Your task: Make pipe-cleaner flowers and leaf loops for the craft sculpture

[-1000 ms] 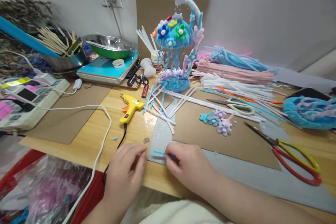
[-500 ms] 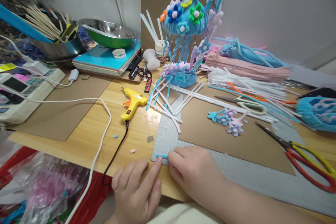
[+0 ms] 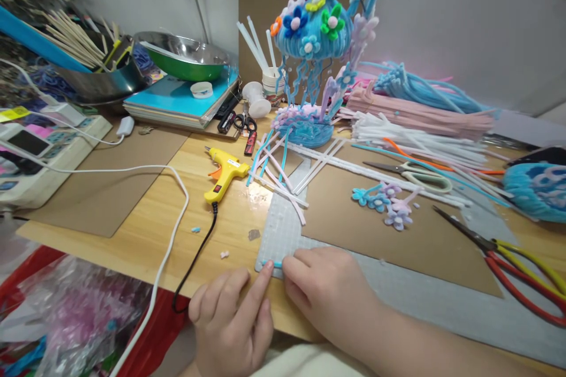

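Observation:
A short blue pipe cleaner point(image 3: 275, 264) lies at the near left corner of the grey cutting mat point(image 3: 283, 230). My right hand point(image 3: 329, 285) is closed over its right end, its fingertips hidden under the fist. With the index finger stretched out, my left hand point(image 3: 234, 312) touches the blue piece close to its left end; the other fingers of that hand are loosely bent and hold nothing. Beyond the hands, pink, blue and white pipe cleaners point(image 3: 283, 168) cross one another. Small blue and lilac pipe-cleaner flowers point(image 3: 389, 200) rest on a brown board point(image 3: 345, 218).
At left lie a yellow glue gun point(image 3: 225, 174), its black cord, a white cable point(image 3: 177, 218) and a power strip point(image 3: 57, 153). Red-and-yellow-handled scissors point(image 3: 508, 259) and pale-handled scissors point(image 3: 415, 174) are at right. A blue pipe-cleaner jellyfish lamp point(image 3: 313, 29) stands behind, beside pipe-cleaner bundles point(image 3: 415, 129).
Both hands keep almost the same place on the blue pipe cleaner. The whole view has shifted very slightly.

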A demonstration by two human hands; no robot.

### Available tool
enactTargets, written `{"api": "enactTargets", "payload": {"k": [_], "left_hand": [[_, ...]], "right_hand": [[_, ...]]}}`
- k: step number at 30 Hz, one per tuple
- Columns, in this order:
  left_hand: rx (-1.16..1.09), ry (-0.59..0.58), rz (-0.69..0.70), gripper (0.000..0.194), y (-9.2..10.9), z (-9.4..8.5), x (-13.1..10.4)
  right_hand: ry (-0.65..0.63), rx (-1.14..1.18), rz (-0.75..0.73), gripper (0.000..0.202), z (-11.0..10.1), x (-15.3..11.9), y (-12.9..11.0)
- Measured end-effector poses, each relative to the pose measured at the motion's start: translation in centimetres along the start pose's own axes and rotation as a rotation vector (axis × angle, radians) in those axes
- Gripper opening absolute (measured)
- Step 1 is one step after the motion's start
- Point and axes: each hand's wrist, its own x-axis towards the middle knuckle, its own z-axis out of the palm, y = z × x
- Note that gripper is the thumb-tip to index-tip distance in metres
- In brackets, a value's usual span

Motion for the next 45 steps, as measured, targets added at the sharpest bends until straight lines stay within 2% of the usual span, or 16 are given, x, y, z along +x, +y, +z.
{"api": "enactTargets", "payload": {"k": [5, 8, 11, 13, 15, 22, 27, 35, 45], "left_hand": [[0.005, -0.028, -0.002, 0.037, 0.0, -0.1, 0.1], [-0.019, -0.01, -0.052, 0.034, 0.3, 0.1, 0.1], [-0.043, 0.009, -0.115, 0.031, 0.6, 0.2, 0.1], [-0.05, 0.002, -0.13, 0.03, 0.8, 0.1, 0.2], [-0.052, -0.004, -0.126, 0.029, 0.9, 0.0, 0.5], [-0.036, -0.011, -0.089, 0.029, 0.6, -0.3, 0.9], [0.007, -0.065, -0.033, 0.037, 0.2, -0.3, 0.4], [-0.012, -0.074, -0.076, 0.037, 0.3, -0.4, 0.4], [-0.013, -0.066, -0.076, 0.037, 0.4, -0.3, 0.6]], "right_hand": [[-0.013, -0.005, 0.001, 0.017, 0.2, 0.0, -0.2], [-0.041, 0.02, 0.019, 0.016, 0.0, 0.0, -0.1], [-0.103, 0.159, 0.135, 0.012, -0.6, -0.1, 0.3], [-0.153, 0.282, 0.237, 0.011, -1.2, -0.3, 0.7], [-0.199, 0.365, 0.277, 0.012, -1.7, -0.6, 1.0], [-0.257, 0.414, 0.186, 0.017, -2.0, -0.8, 1.5], [-0.241, 0.413, 0.211, 0.018, -2.3, -0.6, 1.5], [-0.283, 0.451, 0.197, 0.018, -2.7, -0.6, 1.8], [-0.286, 0.436, 0.272, 0.014, -2.8, -0.5, 1.8]]}}
